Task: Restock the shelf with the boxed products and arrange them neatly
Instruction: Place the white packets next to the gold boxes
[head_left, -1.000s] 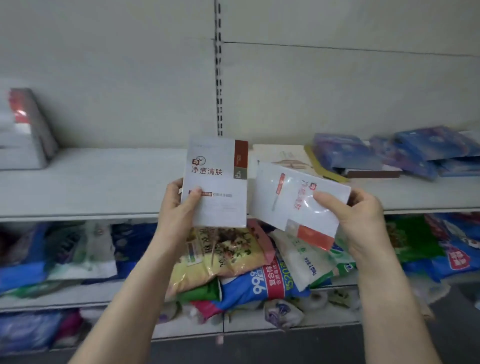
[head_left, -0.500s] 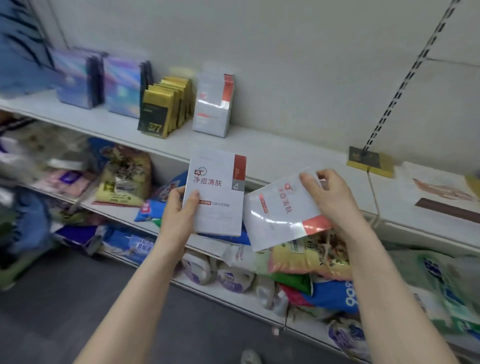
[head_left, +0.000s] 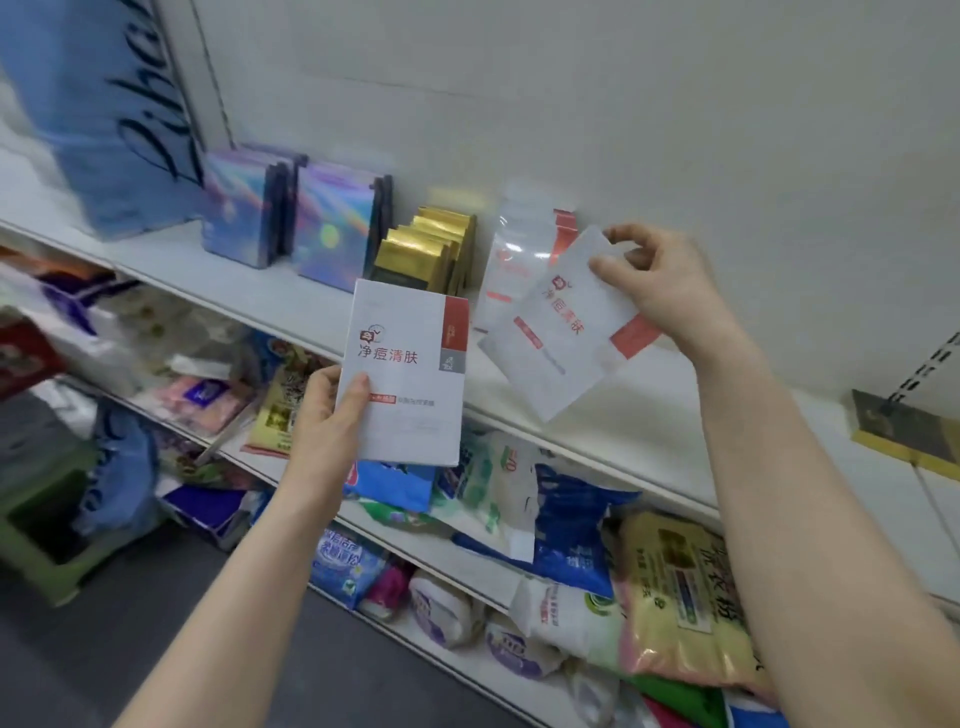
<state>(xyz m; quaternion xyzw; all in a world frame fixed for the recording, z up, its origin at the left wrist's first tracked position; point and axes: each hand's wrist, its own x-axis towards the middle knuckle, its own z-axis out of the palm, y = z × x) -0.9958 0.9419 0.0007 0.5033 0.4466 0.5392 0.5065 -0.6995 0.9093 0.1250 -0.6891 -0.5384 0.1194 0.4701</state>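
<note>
My left hand (head_left: 324, 415) grips a white box with red print (head_left: 410, 374) by its lower left corner, upright in front of the top shelf (head_left: 644, 415). My right hand (head_left: 660, 286) pinches a second white box (head_left: 558, 332) at its top edge, tilted, above the shelf. Right behind it a matching white and red box (head_left: 511, 249) stands against the wall. Gold boxes (head_left: 431, 249) stand in a row to its left.
Two groups of iridescent blue boxes (head_left: 291, 218) and a tall blue pack (head_left: 104, 104) stand further left on the top shelf. Lower shelves hold several soft bags (head_left: 675, 597). A flat gold item (head_left: 904, 426) lies at the right. A green stool (head_left: 47, 509) stands on the floor.
The view has swung left along the shelf. My right hand has lifted its tilted box up and toward the standing white box; my left hand keeps its box upright, closer to the shelf.
</note>
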